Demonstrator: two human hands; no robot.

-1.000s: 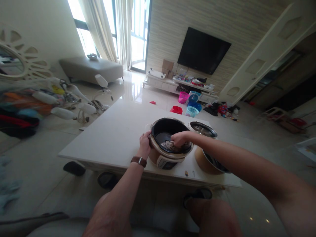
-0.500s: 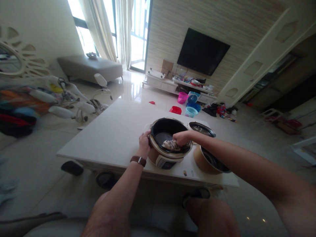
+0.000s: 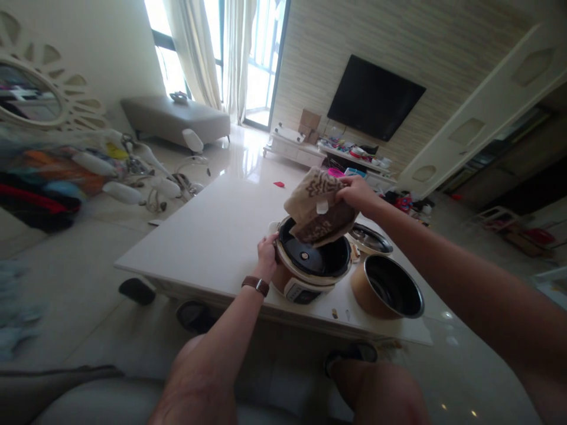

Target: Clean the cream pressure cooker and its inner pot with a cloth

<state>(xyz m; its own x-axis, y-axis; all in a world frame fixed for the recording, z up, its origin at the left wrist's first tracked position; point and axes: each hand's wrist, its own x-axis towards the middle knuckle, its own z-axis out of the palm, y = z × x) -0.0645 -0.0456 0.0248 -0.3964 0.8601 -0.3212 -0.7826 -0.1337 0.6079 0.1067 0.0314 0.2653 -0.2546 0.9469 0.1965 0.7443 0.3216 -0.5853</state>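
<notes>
A brown and white electric pressure cooker [image 3: 287, 277] stands lidless near the table's front edge, its dark inside showing a round piece at the bottom. My left hand [image 3: 267, 255] grips its left rim. Above the opening, my right hand [image 3: 354, 193] pinches a patterned beige and brown cloth [image 3: 319, 203] that hangs spread out and hides part of the far rim. To the right, the inner pot [image 3: 370, 289], gold outside and dark inside, rests tilted. Behind it lies the cooker's round lid [image 3: 376, 239], underside up.
The white table [image 3: 190, 248] carries two small items [image 3: 335, 314] at its front edge and a red piece [image 3: 279, 184] at the far side. Farther off are a TV cabinet [image 3: 292, 150] loaded with clutter and a grey bench [image 3: 177, 118]. White-armed lamps [image 3: 119, 192] stand at left.
My right hand has lifted the cloth from inside the cooker to above it, and the cloth has opened out. My left hand keeps its hold on the rim. The view has shifted slightly.
</notes>
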